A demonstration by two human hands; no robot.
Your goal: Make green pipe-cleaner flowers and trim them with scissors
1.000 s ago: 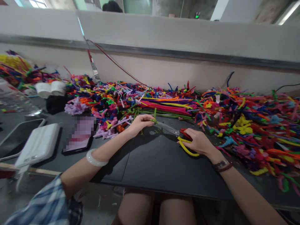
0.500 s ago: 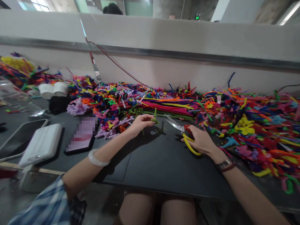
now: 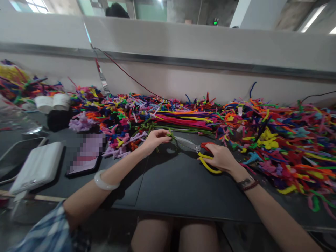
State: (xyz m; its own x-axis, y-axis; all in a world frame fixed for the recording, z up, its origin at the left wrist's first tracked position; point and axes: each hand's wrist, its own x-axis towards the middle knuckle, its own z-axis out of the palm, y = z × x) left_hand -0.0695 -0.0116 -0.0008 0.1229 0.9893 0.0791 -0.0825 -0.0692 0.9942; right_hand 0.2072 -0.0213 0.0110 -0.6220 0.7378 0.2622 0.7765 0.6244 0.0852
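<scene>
My left hand (image 3: 154, 140) pinches a green pipe cleaner (image 3: 171, 135) between thumb and fingertips, just above the dark work table (image 3: 181, 185). My right hand (image 3: 219, 159) grips a pair of scissors (image 3: 187, 143) by their yellow and red handles. The steel blades point left, and their tips reach the green pipe cleaner beside my left fingers. A bundle of long straight pipe cleaners (image 3: 181, 121) in pink, yellow and green lies just behind both hands. My right fingers hide part of the scissor handles.
Heaps of colourful pipe-cleaner flowers (image 3: 278, 140) spread along the back and right of the table, against a pale wall (image 3: 183, 78). To the left are a phone with a blurred screen (image 3: 86, 154), a white power bank (image 3: 36, 168), and white cups (image 3: 52, 102).
The scissors have swung down from their raised, tilted position, and their blades are back against the green pipe cleaner. My left hand has barely moved.
</scene>
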